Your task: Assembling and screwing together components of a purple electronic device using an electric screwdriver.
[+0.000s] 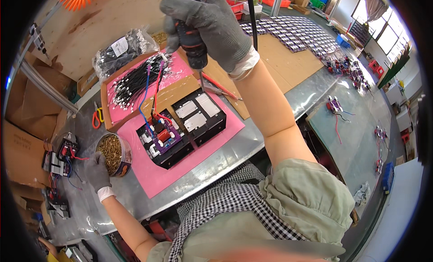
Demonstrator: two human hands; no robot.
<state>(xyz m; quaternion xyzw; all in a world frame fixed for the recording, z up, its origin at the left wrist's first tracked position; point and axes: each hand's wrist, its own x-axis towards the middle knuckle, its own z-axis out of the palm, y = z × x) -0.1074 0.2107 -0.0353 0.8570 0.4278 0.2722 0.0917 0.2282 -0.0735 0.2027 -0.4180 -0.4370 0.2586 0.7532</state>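
Observation:
Raised over the bench, my gloved right hand (216, 34) grips an electric screwdriver (191, 41). Its bit points down at the far edge of a black case with silver plates (205, 115); whether it touches cannot be made out. Beside that case, to the left, a purple circuit board (164, 138) with red and blue wires sits on a second black block. Both blocks rest on a pink foam sheet (153, 183). My gloved left hand (98, 171) is at the near left side of a tub of brass-coloured screws (111, 153), its fingers curled together; what they hold is hidden.
Behind the blocks stands a cardboard box (108, 113) of black cables (137, 81). Scissors (97, 116) lie left of it. Wired assemblies (61, 160) are at the far left. Rows of circuit boards (293, 29) cover the back right, beyond a cardboard sheet (288, 68).

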